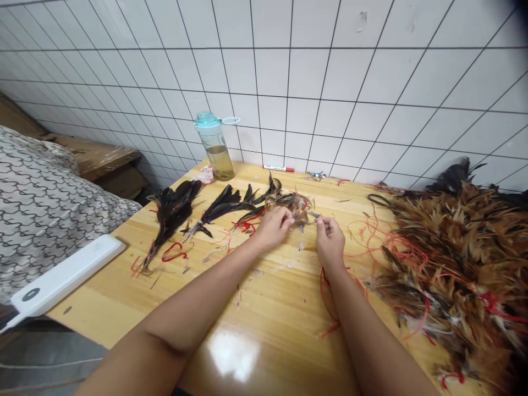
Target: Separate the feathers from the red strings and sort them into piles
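My left hand (275,226) is closed in a pinch on a small bunch of brown feathers (296,204) over the middle of the wooden table (256,308). My right hand (329,237) sits just to its right, fingers curled and pinching the quill ends of the same bunch. Red string (330,297) trails under my right wrist. Sorted bundles of dark feathers (173,212) lie to the left of my hands.
A large heap of brown and orange feathers (449,264) tangled with red string fills the table's right side. A plastic water bottle (216,147), a red marker (278,168) and scissors (377,199) lie by the tiled wall. A white device (61,278) rests at the left edge.
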Demonstrator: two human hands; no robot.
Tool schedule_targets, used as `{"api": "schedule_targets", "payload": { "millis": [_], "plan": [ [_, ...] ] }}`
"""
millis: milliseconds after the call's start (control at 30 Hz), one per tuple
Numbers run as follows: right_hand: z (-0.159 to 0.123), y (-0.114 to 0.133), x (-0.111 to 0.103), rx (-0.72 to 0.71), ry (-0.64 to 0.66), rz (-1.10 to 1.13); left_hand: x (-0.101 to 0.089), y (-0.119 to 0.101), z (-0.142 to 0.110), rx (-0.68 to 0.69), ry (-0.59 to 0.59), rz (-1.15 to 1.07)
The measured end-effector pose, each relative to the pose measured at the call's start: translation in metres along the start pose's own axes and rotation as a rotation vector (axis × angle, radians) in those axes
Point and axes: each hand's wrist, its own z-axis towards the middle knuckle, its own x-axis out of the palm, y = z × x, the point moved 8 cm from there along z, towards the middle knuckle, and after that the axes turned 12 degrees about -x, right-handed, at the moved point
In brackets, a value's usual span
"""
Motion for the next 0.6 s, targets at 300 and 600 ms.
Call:
{"api": "schedule_targets", "payload": {
  "millis": [300,600],
  "plan": [
    [-0.013,0.022,0.035,-0.042,0.326,0.163,0.023,0.012,0.004,-0.304,0.218,-0.932],
    [-0.008,0.015,0.032,-0.014,0.303,0.22,0.025,0.007,0.002,-0.218,0.257,-0.769]
  ]
}}
